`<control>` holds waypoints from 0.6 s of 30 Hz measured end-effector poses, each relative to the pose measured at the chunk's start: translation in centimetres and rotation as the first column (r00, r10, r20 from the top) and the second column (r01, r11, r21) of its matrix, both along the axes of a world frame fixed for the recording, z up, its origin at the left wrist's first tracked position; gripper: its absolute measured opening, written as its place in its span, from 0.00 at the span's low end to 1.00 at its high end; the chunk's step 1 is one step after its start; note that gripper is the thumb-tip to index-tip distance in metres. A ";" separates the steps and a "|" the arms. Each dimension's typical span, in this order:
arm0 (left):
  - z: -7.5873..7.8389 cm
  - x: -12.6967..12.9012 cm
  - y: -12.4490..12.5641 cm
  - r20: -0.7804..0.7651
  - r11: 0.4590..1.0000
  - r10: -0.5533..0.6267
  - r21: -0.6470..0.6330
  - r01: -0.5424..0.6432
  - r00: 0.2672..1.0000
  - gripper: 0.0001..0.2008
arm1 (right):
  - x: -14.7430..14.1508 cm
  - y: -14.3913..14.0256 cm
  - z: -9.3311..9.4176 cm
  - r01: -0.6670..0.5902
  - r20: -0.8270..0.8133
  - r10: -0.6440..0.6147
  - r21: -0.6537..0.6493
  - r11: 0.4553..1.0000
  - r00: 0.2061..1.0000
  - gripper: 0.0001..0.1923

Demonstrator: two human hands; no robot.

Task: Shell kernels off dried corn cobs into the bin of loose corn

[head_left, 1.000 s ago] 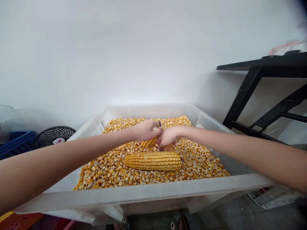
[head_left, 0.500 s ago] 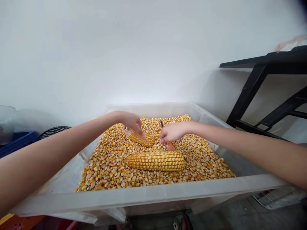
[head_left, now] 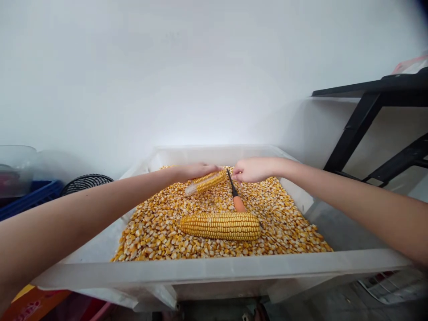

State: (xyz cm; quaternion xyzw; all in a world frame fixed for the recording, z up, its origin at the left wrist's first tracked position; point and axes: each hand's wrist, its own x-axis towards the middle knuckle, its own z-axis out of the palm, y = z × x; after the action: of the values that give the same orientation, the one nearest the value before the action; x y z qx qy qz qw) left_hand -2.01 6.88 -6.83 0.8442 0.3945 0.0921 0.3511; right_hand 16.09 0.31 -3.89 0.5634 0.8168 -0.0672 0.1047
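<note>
A partly shelled ear of corn (head_left: pixel 207 182) slants over a bed of loose kernels (head_left: pixel 157 223), its bare pale end toward the left. My left hand (head_left: pixel 198 170) is closed on its upper side from behind; part of the grip is hidden. Just right of the ear's tip, my right hand (head_left: pixel 252 170) has its fingers curled in a pinch, and what they hold, if anything, is hidden. Between the hands and the front lies a tool with a dark thin shaft and an orange handle (head_left: pixel 238 204). A full ear of corn (head_left: pixel 220 225) rests across the kernels nearest me.
The kernels fill a whitish plastic tub (head_left: pixel 220 266) with raised rims, against a pale wall (head_left: pixel 214 76). A black stand (head_left: pixel 354 129) rises at the right. On the left are a blue crate (head_left: pixel 36 198) and a black wire basket (head_left: pixel 85 182).
The partly shelled ear has turned, its bare end now lower left and tip upper right. My right hand has moved up and away, uncovering the tool's shaft. The view has shifted slightly.
</note>
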 end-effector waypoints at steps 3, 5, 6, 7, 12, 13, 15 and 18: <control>-0.5 0.4 0.0 0.234 0.953 0.013 -0.297 0.059 0.972 0.23 | -0.2 -0.3 0.3 0.030 -0.033 -0.031 -0.004 1.000 0.999 0.12; -1.4 0.9 -0.3 0.291 0.926 0.030 -0.368 0.083 0.956 0.20 | -0.9 -0.5 -0.6 0.022 -0.090 -0.027 -0.051 0.998 0.996 0.10; -1.9 1.2 -0.5 0.296 0.916 0.048 -0.394 0.076 0.954 0.19 | -1.3 -0.6 -1.4 0.027 -0.126 -0.034 -0.056 0.998 0.991 0.10; -2.4 1.4 -0.7 0.283 0.899 0.071 -0.434 0.062 0.956 0.19 | -1.9 -0.8 -2.2 0.031 -0.155 -0.039 -0.054 0.998 0.987 0.11; -3.7 1.9 -2.1 0.149 0.791 0.151 -0.611 -0.029 0.977 0.23 | -4.3 -1.7 -5.1 0.093 -0.132 -0.096 -0.027 0.995 0.987 0.13; -3.6 1.9 -2.3 0.170 0.801 0.150 -0.599 -0.019 0.974 0.22 | -4.5 -1.8 -5.0 0.094 -0.105 -0.095 -0.016 0.995 0.990 0.13; -3.3 2.0 -2.2 0.262 0.842 0.170 -0.539 -0.002 0.950 0.17 | -4.5 -2.1 -4.3 0.059 -0.059 -0.058 0.011 0.998 0.997 0.14; -2.6 2.0 -1.5 0.387 0.874 0.267 -0.482 -0.053 0.883 0.13 | -3.9 -2.3 -2.4 -0.015 -0.014 0.016 0.067 0.998 1.000 0.13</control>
State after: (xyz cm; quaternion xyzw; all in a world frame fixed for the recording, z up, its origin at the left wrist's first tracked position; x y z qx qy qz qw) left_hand 0.03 5.37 -9.46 0.6572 0.3850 0.2151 0.6112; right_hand 12.16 -2.02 -6.32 0.5596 0.8238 -0.0428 0.0803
